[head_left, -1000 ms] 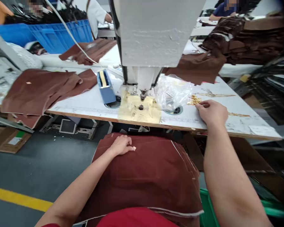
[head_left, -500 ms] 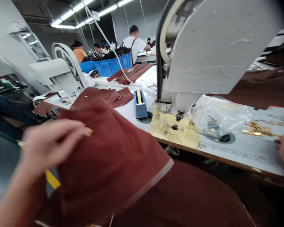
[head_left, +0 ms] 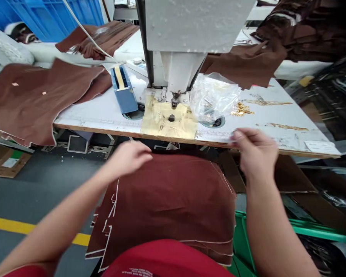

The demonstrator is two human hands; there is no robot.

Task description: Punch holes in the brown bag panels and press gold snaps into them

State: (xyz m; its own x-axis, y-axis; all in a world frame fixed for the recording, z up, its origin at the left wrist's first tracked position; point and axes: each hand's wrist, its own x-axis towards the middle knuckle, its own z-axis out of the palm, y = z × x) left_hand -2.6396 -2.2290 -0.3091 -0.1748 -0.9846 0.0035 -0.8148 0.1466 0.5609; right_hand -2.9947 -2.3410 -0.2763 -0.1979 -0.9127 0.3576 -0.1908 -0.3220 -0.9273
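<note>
Maroon fabric panels (head_left: 173,204) sit stacked below the white tabletop (head_left: 288,140); the left hand (head_left: 128,157) and right hand (head_left: 255,152) hover, fingers (head_left: 238,134) open and empty. A careless right-hand sweep could scatter the loose gold fittings (head_left: 241,109).

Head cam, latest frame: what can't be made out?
- Small gold pieces: too small to identify.
- Clear plastic bag: film blurs its contents.
- Left hand, right hand: motion blur; anything pinched can't be seen.
- Reddish-brown panel stack: top layer hides the count.
- White machine head: cut off by the top edge.
</note>
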